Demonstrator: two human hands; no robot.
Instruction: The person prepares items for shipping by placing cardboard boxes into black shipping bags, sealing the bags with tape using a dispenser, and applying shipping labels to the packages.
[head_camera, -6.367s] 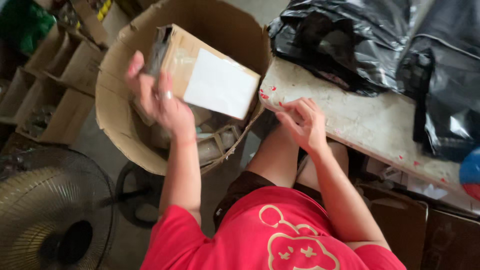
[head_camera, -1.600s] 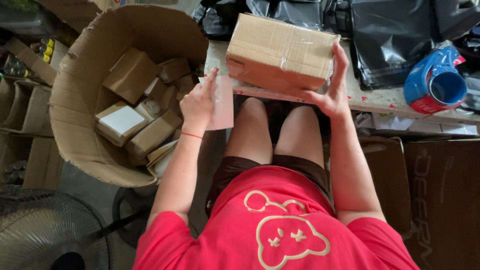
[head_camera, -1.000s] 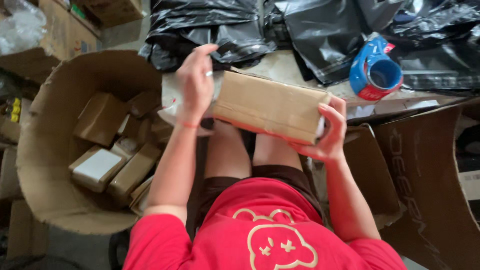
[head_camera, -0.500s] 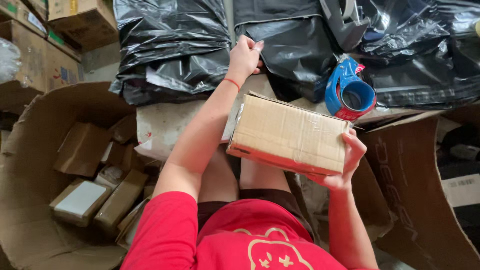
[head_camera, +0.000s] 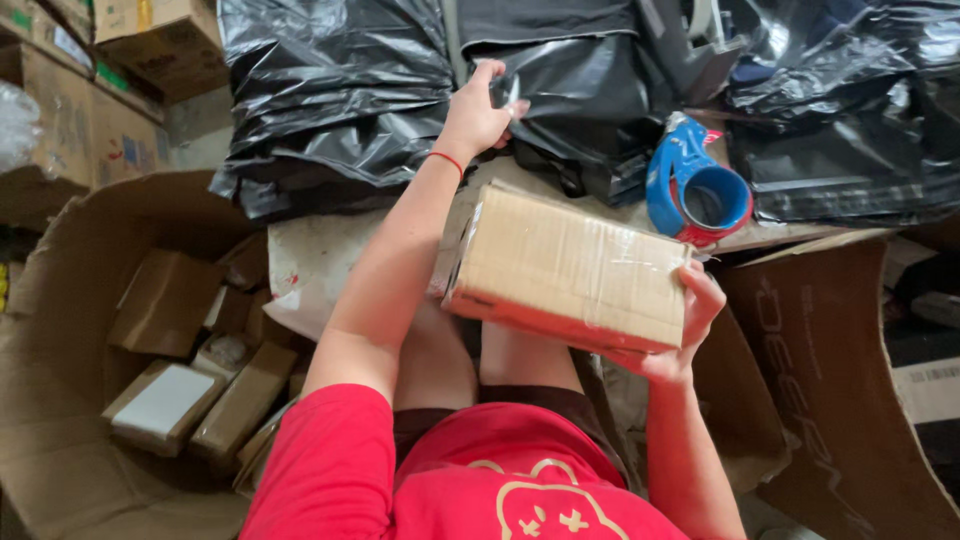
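My right hand (head_camera: 685, 325) grips a taped brown cardboard box (head_camera: 570, 268) from below and holds it above my lap. My left hand (head_camera: 480, 110) reaches forward over the table and pinches the edge of a black plastic mailer bag (head_camera: 560, 90) on top of a pile. A red band circles my left wrist. A blue tape dispenser (head_camera: 700, 185) lies on the table just right of the box.
Heaps of black plastic bags (head_camera: 320, 110) cover the table's far side. A big open cardboard bin (head_camera: 60, 330) on my left holds several small brown boxes (head_camera: 165, 300). Flattened cardboard (head_camera: 830, 400) leans at my right, and stacked cartons (head_camera: 70, 110) stand far left.
My left hand has left the box and stretched forward to the black bags, pinching one. My right hand alone now holds the box, lowered toward my lap.
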